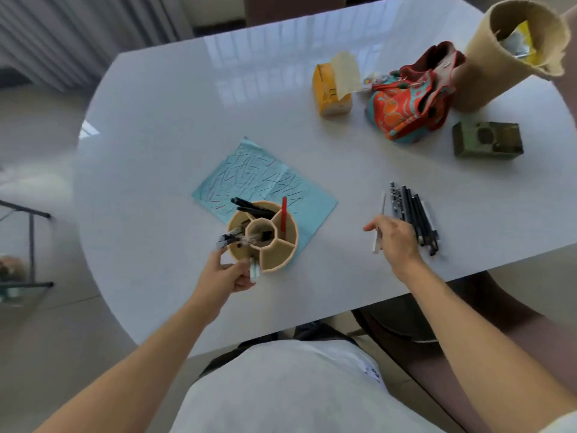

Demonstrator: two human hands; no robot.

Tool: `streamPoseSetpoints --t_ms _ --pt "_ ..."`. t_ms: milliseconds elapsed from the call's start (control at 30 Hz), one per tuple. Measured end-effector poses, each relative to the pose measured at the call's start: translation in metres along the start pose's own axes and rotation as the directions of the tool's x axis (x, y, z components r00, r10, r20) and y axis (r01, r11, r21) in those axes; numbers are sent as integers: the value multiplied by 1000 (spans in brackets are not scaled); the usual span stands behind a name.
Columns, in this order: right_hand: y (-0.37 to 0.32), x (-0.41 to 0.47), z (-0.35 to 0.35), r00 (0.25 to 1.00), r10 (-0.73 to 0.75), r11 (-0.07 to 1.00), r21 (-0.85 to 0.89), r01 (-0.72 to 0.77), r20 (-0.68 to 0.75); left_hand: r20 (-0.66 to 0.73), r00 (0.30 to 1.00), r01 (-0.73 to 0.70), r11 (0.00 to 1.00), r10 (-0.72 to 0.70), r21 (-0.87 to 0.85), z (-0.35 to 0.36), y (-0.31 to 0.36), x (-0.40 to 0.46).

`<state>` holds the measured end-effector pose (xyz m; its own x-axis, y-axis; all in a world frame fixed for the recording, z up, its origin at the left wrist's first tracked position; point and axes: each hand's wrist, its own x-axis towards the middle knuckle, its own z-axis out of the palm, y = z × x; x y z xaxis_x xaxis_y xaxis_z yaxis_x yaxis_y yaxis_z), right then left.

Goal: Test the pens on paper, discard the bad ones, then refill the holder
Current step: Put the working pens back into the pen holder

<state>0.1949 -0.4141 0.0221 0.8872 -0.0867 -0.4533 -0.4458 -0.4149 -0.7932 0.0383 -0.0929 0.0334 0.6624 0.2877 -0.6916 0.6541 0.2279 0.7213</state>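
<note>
A tan pen holder [274, 248] with several compartments stands on the near corner of a light blue paper [259, 176] covered in scribbles. Black pens and one red pen [283, 217] stick out of it. My left hand [229, 273] is at the holder's near left side, fingers curled on a light-coloured pen [254, 270] by its rim. My right hand [395, 239] holds a white pen [379, 226] just above the table. A row of several black pens [412, 214] lies right of that hand.
At the back right of the white table [175, 126] are a yellow box [331, 89], a red and teal patterned pouch [409, 98], a tall tan cylinder bin [505, 54] with wrappers inside, and a green box [487, 140]. The table edge runs close to my body.
</note>
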Motion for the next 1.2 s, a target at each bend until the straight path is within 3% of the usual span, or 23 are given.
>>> streamPoseSetpoints --t_ms 167,300,367,433,533,600,667,733,833,967,1067,1200 --pt "-37 -61 68 920 -151 964 260 56 361 -50 998 49 999 -49 5 -10 4 -2" --pt "-51 -94 105 835 -268 920 384 74 482 -72 996 61 998 -60 9 -14 1 -2" --pt "-51 -99 117 827 -295 926 355 125 479 -78 995 63 998 -62 14 -14 0 -2" --pt "-51 -101 123 809 -370 926 252 282 456 -65 996 56 998 -55 11 -14 -1 -3" --pt "-51 -102 128 679 -545 813 114 571 492 -45 999 30 1000 -30 -4 -17 -4 -4" --pt "-53 -105 125 624 -581 778 131 614 523 -63 998 17 1000 -18 -20 -23 -9 0" --pt "-53 -104 115 638 -559 807 171 565 530 -74 997 9 999 -11 -31 -30 -16 6" --pt "-48 -93 99 721 -515 846 140 514 464 -56 998 -4 999 2 -33 -36 -23 13" --pt "-30 -52 61 907 -397 908 -83 410 144 -38 999 -16 999 15 -31 -41 -29 21" --pt "-2 19 -1 958 -182 921 -380 88 -220 -41 999 -14 1000 14 0 -44 -31 28" --pt "12 53 -25 958 -119 842 -538 -42 -261 -44 999 -11 1000 12 11 -46 -32 32" --pt "9 72 -23 973 -128 709 -704 -44 -190 -52 999 -5 1000 6 9 -46 -32 33"
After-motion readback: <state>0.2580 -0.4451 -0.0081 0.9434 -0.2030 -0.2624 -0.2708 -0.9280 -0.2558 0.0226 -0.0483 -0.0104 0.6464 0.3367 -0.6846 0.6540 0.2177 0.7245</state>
